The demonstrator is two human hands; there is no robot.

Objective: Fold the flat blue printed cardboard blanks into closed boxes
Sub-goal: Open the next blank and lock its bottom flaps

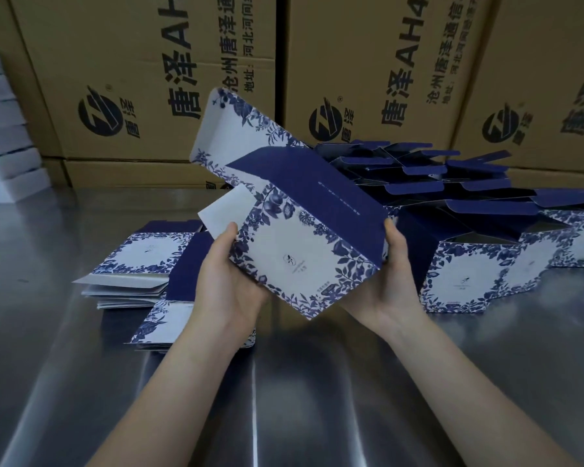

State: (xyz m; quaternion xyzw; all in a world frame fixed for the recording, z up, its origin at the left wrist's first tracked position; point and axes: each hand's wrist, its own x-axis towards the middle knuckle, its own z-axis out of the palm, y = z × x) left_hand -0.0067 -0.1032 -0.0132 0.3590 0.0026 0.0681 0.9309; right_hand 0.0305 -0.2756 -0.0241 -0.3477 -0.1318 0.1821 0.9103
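Observation:
A half-formed box point(297, 251), white with a blue floral print and a dark blue side, hangs tilted above the table between both hands. Its long lid flap point(230, 129) sticks up and back, and a white end flap point(223, 210) stands out at the left. My left hand point(230, 281) grips the box's left end from below, thumb against the white flap. At the right end, my right hand point(385, 281) holds the lower corner with its thumb on the blue side. A stack of flat blanks point(139, 274) lies to the left on the table.
The work surface is a shiny steel table point(284, 399). Several folded boxes with open blue flaps point(469, 230) are piled at the right. Large brown shipping cartons point(385, 62) form a wall behind. White foam pieces point(4, 136) are stacked at the far left.

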